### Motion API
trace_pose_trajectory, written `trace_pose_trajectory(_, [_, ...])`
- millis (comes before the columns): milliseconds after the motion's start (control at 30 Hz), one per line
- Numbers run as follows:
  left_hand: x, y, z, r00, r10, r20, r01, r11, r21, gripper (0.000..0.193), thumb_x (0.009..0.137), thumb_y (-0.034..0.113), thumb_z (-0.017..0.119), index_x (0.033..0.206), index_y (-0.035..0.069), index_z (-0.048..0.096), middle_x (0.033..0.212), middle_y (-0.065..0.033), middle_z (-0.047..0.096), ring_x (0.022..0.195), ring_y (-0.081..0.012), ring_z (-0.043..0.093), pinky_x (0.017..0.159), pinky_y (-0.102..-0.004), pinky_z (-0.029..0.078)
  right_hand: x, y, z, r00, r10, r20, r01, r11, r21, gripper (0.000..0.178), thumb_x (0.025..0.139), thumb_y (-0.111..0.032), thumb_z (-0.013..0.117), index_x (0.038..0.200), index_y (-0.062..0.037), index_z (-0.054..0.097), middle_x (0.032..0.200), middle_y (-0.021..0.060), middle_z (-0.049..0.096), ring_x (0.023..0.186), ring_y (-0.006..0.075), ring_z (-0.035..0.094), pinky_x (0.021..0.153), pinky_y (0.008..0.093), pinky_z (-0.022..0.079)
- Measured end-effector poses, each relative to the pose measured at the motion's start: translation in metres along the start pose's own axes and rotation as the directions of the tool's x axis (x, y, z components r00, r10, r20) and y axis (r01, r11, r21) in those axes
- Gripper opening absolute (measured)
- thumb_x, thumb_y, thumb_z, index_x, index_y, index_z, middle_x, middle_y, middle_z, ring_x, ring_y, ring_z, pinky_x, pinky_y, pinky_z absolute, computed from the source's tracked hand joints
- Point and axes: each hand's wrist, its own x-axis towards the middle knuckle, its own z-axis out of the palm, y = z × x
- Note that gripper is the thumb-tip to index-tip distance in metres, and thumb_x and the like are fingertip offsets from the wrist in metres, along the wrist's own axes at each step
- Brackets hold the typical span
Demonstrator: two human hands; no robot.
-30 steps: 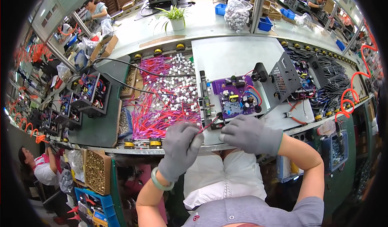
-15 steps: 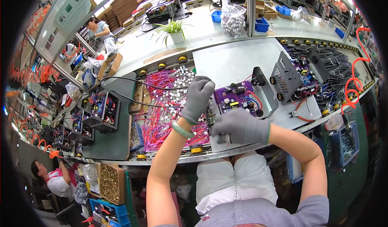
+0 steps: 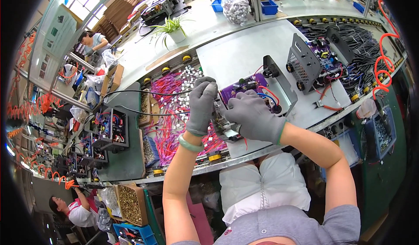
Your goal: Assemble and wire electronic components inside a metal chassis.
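Observation:
My left hand (image 3: pixel 202 107), in a grey glove, is closed at the left end of an open metal chassis (image 3: pixel 286 96). A black cable (image 3: pixel 144 91) loops in from the left and runs into its grip. Inside the chassis sits a purple circuit board (image 3: pixel 240 87) with red and blue wires. My right hand (image 3: pixel 255 116), gloved too, lies over the chassis's near left corner with its fingers curled against the end panel (image 3: pixel 220 122). What its fingertips hold is hidden. Under and left of my left hand lie many pink and purple wires with white connectors (image 3: pixel 170 136).
A second chassis with a perforated panel (image 3: pixel 301 63) stands to the right, beside a heap of black cables (image 3: pixel 360 53). Several assembled units (image 3: pixel 109 129) stand at the left. Beyond are a potted plant (image 3: pixel 176 34) and a bag of parts (image 3: pixel 235 7). An orange coiled hose (image 3: pixel 384 66) hangs right.
My right hand has moved up from the table's near side onto the chassis end panel. My left hand stays at the chassis's left end with the cable. The whole view has shifted and tilted slightly.

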Motion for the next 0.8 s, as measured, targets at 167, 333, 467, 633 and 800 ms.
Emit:
trace_pose_trajectory(167, [-0.002, -0.005, 0.003, 0.998, -0.031, -0.054, 0.025, 0.992, -0.124, 0.025, 0.092, 0.014, 0.054, 0.084, -0.009, 0.063, 0.1, -0.0051, 0.055, 0.08, -0.0101, 0.05, 0.07, -0.0252, 0.043, 0.006, 0.002, 0.001, 0.995, -0.016, 0.099, 0.017, 1.0, -0.005, 0.04, 0.071, -0.009, 0.067, 0.111, -0.0121, 0.064, 0.089, 0.0054, 0.061, 0.093, 0.0262, 0.06, 0.087, 0.0425, 0.043])
trace_pose_trajectory(333, [0.001, -0.006, 0.009, 0.995, -0.016, -0.095, 0.006, 0.994, -0.108, 0.026, 0.092, 0.014, 0.055, 0.082, -0.009, 0.063, 0.097, -0.0044, 0.055, 0.079, -0.0095, 0.049, 0.069, -0.0252, 0.043, 0.017, 0.007, 0.001, 0.964, -0.017, 0.267, 0.012, 1.0, 0.02, 0.041, 0.07, -0.01, 0.067, 0.111, -0.0133, 0.064, 0.083, 0.004, 0.061, 0.086, 0.0247, 0.063, 0.088, 0.0425, 0.043])
trace_pose_trajectory(467, [0.003, -0.003, 0.011, 0.993, -0.006, -0.121, 0.003, 1.0, -0.024, 0.025, 0.09, 0.014, 0.057, 0.081, -0.008, 0.064, 0.095, -0.007, 0.058, 0.081, -0.0131, 0.052, 0.071, -0.0278, 0.044, 0.006, 0.008, 0.013, 0.998, -0.06, 0.024, 0.061, 0.998, -0.028, 0.045, 0.072, -0.016, 0.069, 0.116, -0.0132, 0.062, 0.08, 0.0037, 0.062, 0.081, 0.025, 0.064, 0.087, 0.0426, 0.044])
trace_pose_trajectory(633, [0.011, 0.025, -0.012, 0.994, -0.073, 0.076, 0.04, 0.929, 0.367, 0.027, 0.086, 0.019, 0.062, 0.074, -0.005, 0.069, 0.098, -0.0117, 0.066, 0.095, -0.0216, 0.061, 0.084, -0.0318, 0.048, 0.018, 0.011, -0.013, 0.969, -0.052, 0.243, 0.066, 0.996, -0.052, 0.039, 0.077, -0.016, 0.071, 0.115, -0.0093, 0.064, 0.083, 0.006, 0.068, 0.08, 0.0263, 0.067, 0.084, 0.0411, 0.048])
trace_pose_trajectory(800, [-0.008, 0.062, -0.013, 0.988, 0.038, 0.152, -0.11, 0.859, 0.5, 0.029, 0.086, 0.017, 0.063, 0.075, -0.009, 0.067, 0.099, -0.01, 0.064, 0.09, -0.0168, 0.06, 0.076, -0.03, 0.049, 0.017, 0.009, -0.015, 0.965, 0.213, -0.151, -0.103, 0.841, 0.53, 0.02, 0.086, -0.015, 0.07, 0.101, -0.0018, 0.069, 0.088, 0.0166, 0.071, 0.079, 0.0303, 0.071, 0.07, 0.0356, 0.055])
